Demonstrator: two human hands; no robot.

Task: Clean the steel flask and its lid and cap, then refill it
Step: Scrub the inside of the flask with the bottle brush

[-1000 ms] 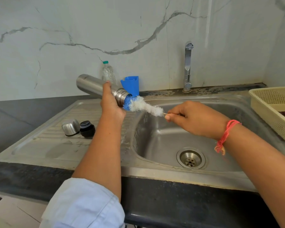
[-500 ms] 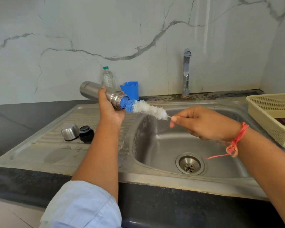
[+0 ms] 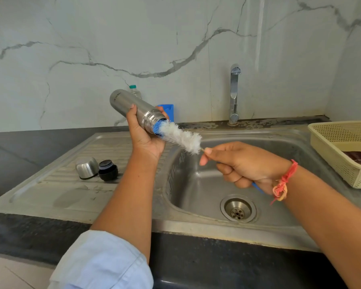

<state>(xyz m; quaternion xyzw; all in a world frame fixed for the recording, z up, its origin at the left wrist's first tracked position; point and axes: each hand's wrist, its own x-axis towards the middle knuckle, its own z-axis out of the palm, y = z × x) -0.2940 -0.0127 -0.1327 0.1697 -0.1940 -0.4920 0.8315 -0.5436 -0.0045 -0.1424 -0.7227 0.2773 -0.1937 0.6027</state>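
Note:
My left hand grips the steel flask near its open mouth, tilted with the mouth down to the right over the sink's left rim. A bottle brush with white and blue bristles has its blue tip in the flask's mouth. My right hand holds the brush's handle over the basin. The steel cap and the black lid lie side by side on the drainboard, left of my left forearm.
The steel sink has a drain at its bottom and a tap behind it. A cream plastic basket stands at the right. A blue plastic holder and a small clear bottle stand behind the flask by the marble wall.
The brush has been drawn further out of the flask, more white bristles showing. My right hand moved right and down; the flask's base tipped up higher.

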